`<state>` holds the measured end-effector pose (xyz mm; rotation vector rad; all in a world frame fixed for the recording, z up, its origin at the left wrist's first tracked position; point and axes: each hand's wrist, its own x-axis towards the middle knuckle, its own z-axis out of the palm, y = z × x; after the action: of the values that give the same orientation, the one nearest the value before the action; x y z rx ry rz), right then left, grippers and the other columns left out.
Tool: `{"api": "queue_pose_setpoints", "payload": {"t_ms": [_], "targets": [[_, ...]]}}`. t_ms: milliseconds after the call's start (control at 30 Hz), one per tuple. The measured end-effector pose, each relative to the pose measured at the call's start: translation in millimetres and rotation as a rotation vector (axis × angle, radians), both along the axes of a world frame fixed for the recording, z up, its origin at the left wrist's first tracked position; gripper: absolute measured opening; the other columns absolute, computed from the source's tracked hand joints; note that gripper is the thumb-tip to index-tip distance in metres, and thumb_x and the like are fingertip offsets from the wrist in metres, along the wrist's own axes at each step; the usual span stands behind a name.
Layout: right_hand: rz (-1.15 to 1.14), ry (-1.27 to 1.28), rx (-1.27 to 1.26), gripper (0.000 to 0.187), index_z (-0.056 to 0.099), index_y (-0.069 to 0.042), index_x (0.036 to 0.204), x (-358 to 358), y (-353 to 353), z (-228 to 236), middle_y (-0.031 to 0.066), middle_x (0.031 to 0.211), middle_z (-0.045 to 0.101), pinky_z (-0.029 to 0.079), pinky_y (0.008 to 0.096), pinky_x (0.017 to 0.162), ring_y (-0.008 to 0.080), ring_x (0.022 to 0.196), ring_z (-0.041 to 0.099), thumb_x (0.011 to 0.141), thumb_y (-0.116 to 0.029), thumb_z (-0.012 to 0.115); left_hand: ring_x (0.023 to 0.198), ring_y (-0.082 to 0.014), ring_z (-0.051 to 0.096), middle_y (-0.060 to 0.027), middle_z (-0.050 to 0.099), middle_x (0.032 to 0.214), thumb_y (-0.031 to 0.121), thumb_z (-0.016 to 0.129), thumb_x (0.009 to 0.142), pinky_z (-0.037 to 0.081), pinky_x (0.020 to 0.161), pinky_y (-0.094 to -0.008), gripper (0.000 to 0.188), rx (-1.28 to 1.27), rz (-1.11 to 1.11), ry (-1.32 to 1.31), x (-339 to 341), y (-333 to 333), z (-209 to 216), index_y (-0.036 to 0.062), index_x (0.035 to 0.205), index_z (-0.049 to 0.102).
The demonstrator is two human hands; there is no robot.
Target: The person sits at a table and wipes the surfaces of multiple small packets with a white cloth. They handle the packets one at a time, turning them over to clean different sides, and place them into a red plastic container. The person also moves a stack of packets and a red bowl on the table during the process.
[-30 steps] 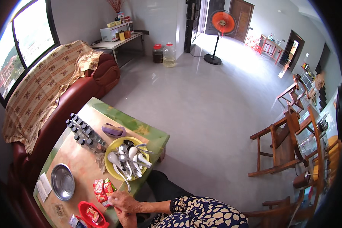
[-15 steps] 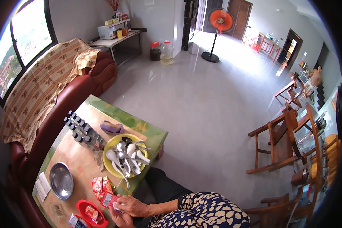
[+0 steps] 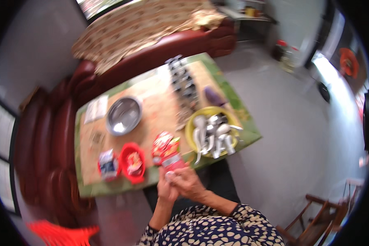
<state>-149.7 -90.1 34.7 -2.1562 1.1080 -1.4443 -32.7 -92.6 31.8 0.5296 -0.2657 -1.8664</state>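
- I am seeing both hands meeting just in front of the near edge of the table: the left hand (image 3: pixel 165 189) is standing upright with its fingers curled, and the right hand (image 3: pixel 187 183) is pressing in against it from the right.
- Between them they are gripping a small red packet (image 3: pixel 173 161), which is sticking up out of the fingertips and leaning over the table edge; the motion blur is keeping me from telling which fingers are doing the pinching.
- Just beyond the packet, a bunch of red and green sachets (image 3: pixel 165 144) is lying on the table, touching or nearly touching it.
- To the left of those, a red bowl (image 3: pixel 132 162) is sitting with some packets inside, and a blue and white pouch (image 3: pixel 108 164) is lying just beside it.
- To the right, a yellow bowl (image 3: pixel 211 131) is holding a heap of metal spoons and ladles (image 3: pixel 214 135).
- Farther back, an empty steel bowl (image 3: pixel 124 115) is resting near a white paper (image 3: pixel 96 109), and a row of small dark jars (image 3: pixel 183 80) is running toward the far end, with a purple object (image 3: pixel 214 96) beside it.
- All of this is sitting on a low table with a green-edged cloth (image 3: pixel 250 133), and a dark red sofa (image 3: pixel 69 102) is wrapping around its far and left sides, draped with a patterned cover (image 3: pixel 143 28).
- My spotted sleeve (image 3: pixel 217 227) is filling the lower edge.
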Motion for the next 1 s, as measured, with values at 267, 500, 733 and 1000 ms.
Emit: {"api": "queue_pose_setpoints", "payload": {"t_ms": [267,500,733,1000], "targets": [[-0.071,0.062,0.031,0.041,0.066,-0.005,0.111,6,-33,16,0.012,0.101,0.056,0.044,0.0385,0.079,0.0295,0.092,0.053,0.07,-0.001,0.067,0.13,-0.0216,0.043,-0.0106,0.046,0.139,0.048,0.026,0.103,0.033,0.11,-0.0385,0.058,0.072,0.068,0.062,-4,18,15,0.0057,0.14,0.037],[0.082,0.109,-0.053,0.039,0.066,-0.007,0.11,14,-23,16,0.0066,0.104,0.057,0.04,0.0373,0.076,0.0252,0.092,0.054,0.072,-0.012,0.068,0.112,-0.0157,0.049,-0.0022,0.051,0.119,0.047,0.029,0.102,0.041,0.098,-0.0306,0.041,0.068,0.099,-0.065,-3,9,33,0.0131,0.116,0.047],[-0.245,0.232,0.009,0.044,0.062,-0.003,0.116,10,-37,16,0.0111,0.104,0.055,0.04,0.0398,0.076,0.0271,0.092,0.053,0.072,-0.005,0.066,0.128,-0.0244,0.047,-0.0109,0.049,0.138,0.03,0.036,0.103,0.033,0.11,-0.0457,0.043,0.028,0.2,-0.067,-3,11,15,0.0096,0.141,0.039],[-0.059,0.214,0.068,0.044,0.061,0.004,0.116,-1,14,5,0.0123,0.101,0.055,0.045,0.0374,0.072,0.0276,0.085,0.054,0.073,-0.002,0.067,0.132,-0.0371,0.041,-0.0244,0.043,0.14,0.031,0.037,0.103,0.036,0.109,-0.0504,0.047,0.006,0.22,0.003,13,6,11,0.0039,0.142,0.033]]}}
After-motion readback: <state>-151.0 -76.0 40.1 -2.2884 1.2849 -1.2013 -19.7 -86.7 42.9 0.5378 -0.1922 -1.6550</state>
